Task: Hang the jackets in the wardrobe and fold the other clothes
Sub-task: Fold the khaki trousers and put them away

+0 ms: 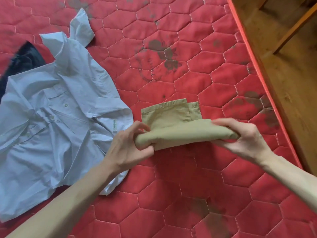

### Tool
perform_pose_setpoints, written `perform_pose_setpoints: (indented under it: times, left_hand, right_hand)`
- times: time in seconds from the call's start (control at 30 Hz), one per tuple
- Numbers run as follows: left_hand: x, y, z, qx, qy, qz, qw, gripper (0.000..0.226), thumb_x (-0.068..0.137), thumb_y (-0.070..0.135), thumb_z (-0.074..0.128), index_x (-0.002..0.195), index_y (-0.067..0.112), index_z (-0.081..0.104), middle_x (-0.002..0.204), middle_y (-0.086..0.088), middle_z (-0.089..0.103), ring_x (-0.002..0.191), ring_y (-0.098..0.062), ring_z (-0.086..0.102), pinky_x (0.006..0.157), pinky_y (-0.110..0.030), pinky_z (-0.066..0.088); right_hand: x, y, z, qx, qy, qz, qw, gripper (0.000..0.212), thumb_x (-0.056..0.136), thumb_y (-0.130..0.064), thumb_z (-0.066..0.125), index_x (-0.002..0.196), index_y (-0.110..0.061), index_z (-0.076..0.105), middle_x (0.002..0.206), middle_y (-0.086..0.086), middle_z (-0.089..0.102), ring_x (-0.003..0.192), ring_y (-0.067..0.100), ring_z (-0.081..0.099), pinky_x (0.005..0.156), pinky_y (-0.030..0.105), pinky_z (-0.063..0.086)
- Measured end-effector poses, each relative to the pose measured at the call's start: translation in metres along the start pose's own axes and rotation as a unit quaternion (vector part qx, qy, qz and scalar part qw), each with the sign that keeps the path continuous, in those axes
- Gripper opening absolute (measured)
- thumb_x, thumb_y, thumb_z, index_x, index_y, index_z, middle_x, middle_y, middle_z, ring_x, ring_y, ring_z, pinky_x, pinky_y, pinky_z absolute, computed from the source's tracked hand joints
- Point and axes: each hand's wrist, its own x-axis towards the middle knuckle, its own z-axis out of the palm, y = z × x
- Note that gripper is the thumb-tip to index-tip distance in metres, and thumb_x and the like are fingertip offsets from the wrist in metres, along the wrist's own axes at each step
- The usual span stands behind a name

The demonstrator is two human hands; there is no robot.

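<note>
We work over a red quilted mattress (171, 177) stitched in a hexagon pattern, with faded dark flower prints scattered across its surface. Both bare hands hold a folded khaki cotton garment (181, 127), likely trousers or shorts, near the mattress's right side.

Our left hand (130, 143) grips the left end of the khaki bundle; its fingers (137, 127) are curled closed around the thick fold, thumb tucked beneath the cloth. Our right hand (243, 134) grips the right end, fingers wrapped over the top of the fold and thumb beneath, also closed on the fabric. The near part of the garment is doubled over into a thick roll-like fold raised slightly off the mattress; the far part, with a stitched hem or waistband edge, lies flat on the mattress beyond our hands.

Just left of the khaki garment lies a pale blue button-up cotton shirt (51, 121), spread out and crumpled, unfolded, collar area toward the top, one sleeve flung up toward the far side. A small label shows on its placket. Our left forearm crosses over the shirt's lower right corner.

A dark navy or black garment (24, 57) peeks from under the shirt at the far left edge; we cannot tell what kind.

Beyond the mattress's right edge, wooden floor (288, 79) and a wooden furniture leg (295, 30).
</note>
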Motion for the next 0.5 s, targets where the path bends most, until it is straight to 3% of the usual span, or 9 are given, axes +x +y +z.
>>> perform_pose_setpoints:
  times: [0.13,0.23,0.3,0.37,0.43,0.5]
  left_hand:
    - [0.000,-0.007,0.013,-0.127,0.069,-0.118,0.982,0.037,0.068,0.049,0.074,0.099,0.032,0.066,0.083,0.013,0.071,0.077,-0.010,0.068,0.068,-0.022,0.054]
    - [0.012,-0.010,0.028,-0.253,0.100,-0.203,0.941,0.028,0.089,0.038,0.080,0.107,0.024,0.065,0.094,-0.001,0.077,0.093,-0.022,0.074,0.087,-0.046,0.060]
    - [0.021,-0.013,0.041,-0.261,0.113,-0.222,0.933,0.025,0.096,0.036,0.074,0.115,0.023,0.064,0.105,0.004,0.076,0.099,-0.010,0.072,0.093,-0.045,0.058]
    - [0.029,-0.014,0.053,-0.256,0.096,-0.226,0.935,0.038,0.097,0.039,0.071,0.129,0.024,0.056,0.119,0.013,0.068,0.105,0.005,0.066,0.097,-0.032,0.054]
    - [0.037,-0.019,0.062,-0.244,0.079,-0.237,0.937,0.051,0.097,0.040,0.071,0.139,0.021,0.049,0.127,0.013,0.063,0.115,0.003,0.062,0.104,-0.030,0.050]
    - [0.046,-0.023,0.069,-0.179,0.077,-0.250,0.948,0.056,0.097,0.041,0.070,0.141,0.014,0.048,0.134,0.000,0.058,0.127,-0.015,0.057,0.114,-0.039,0.044]
  right_hand:
    - [0.016,0.001,0.005,0.094,0.060,0.102,0.988,0.070,0.066,-0.043,0.095,0.124,-0.031,0.058,0.098,-0.014,0.072,0.089,0.008,0.072,0.083,0.018,0.054]
    - [0.031,0.003,0.028,0.142,0.107,0.155,0.972,0.055,0.075,-0.047,0.088,0.118,-0.032,0.057,0.098,-0.016,0.067,0.088,0.004,0.064,0.081,0.016,0.050]
    - [0.041,0.004,0.046,0.169,0.127,0.194,0.958,0.041,0.084,-0.048,0.082,0.113,-0.035,0.056,0.100,-0.023,0.068,0.092,-0.001,0.064,0.083,0.012,0.048]
    - [0.048,0.008,0.064,0.171,0.146,0.215,0.950,0.031,0.092,-0.045,0.077,0.112,-0.040,0.054,0.104,-0.026,0.069,0.099,-0.002,0.065,0.087,0.012,0.047]
    - [0.052,0.015,0.080,0.163,0.159,0.244,0.943,0.028,0.097,-0.046,0.071,0.113,-0.029,0.055,0.105,-0.017,0.068,0.101,0.005,0.065,0.093,0.026,0.051]
    - [0.054,0.022,0.093,0.142,0.153,0.273,0.939,0.044,0.098,-0.055,0.062,0.112,-0.014,0.053,0.101,-0.004,0.066,0.097,0.015,0.062,0.093,0.044,0.049]
